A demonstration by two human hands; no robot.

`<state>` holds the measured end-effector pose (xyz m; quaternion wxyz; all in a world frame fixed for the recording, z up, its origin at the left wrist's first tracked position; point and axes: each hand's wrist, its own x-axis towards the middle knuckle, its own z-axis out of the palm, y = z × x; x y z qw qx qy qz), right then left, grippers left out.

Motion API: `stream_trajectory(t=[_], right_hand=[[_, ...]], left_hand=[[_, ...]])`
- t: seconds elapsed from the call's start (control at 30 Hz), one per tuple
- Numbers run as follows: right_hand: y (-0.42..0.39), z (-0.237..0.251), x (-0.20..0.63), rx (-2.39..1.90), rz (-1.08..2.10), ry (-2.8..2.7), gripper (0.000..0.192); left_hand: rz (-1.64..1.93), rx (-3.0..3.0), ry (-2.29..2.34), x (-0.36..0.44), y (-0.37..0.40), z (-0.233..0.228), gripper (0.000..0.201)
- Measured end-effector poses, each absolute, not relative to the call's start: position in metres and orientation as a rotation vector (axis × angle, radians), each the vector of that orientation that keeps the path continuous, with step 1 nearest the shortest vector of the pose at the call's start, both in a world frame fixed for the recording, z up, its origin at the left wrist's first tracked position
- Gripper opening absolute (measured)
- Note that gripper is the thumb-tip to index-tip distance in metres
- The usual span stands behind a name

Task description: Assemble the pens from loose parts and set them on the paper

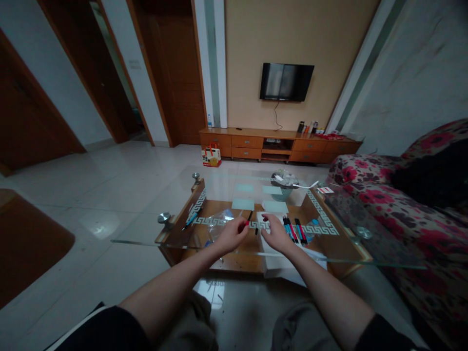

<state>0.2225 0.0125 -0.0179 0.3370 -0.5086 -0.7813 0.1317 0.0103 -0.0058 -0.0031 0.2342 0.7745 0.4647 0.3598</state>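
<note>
My left hand [231, 234] grips a pen [248, 218] with a red body and a black end, held above the glass coffee table [153, 229]. My right hand [276, 233] is just to the right of it, fingers curled around a small dark piece [256, 230] that looks like a pen cap. Under my right hand lies a white sheet of paper [270, 263]. Several red, blue and black pens [294, 230] lie side by side on the glass right of my right hand. A single blue pen [191, 219] lies at the table's left.
A clear plastic bag [218, 220] lies left of my left hand. A basket [283, 187] with a white item stands at the table's far side, a small card [325, 190] beside it. A floral sofa [409, 204] runs along the right. A TV cabinet [278, 144] stands by the far wall.
</note>
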Motion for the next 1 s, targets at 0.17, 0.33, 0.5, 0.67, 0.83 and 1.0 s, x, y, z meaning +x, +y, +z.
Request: stream_trajectory(t=[0.17,0.33,0.5,0.67,0.83,1.0], right_hand=[[0.005,0.011,0.226,-1.272,0.340,-1.849,0.027],[-0.005,0.023,0.223,-1.215,0.422,-1.964,0.035],[-0.008,0.023,0.221,-1.208,0.411,-2.146,0.045],[-0.008,0.021,0.220,-1.199,0.479,-2.267,0.050],[-0.011,0.024,0.218,-1.204,0.579,-2.252,0.050],[-0.014,0.026,0.217,-1.187,0.645,-2.246,0.050]], left_hand=[[0.939,2.383,1.203,0.005,-0.004,0.002,0.012],[0.802,2.578,1.116,0.001,-0.002,0.003,0.016],[0.734,2.783,1.170,0.000,-0.005,0.008,0.017],[0.710,2.907,1.195,-0.003,-0.006,0.015,0.016],[0.690,2.989,1.188,-0.008,-0.006,0.015,0.016],[0.753,3.036,1.161,-0.010,-0.004,0.012,0.019]])
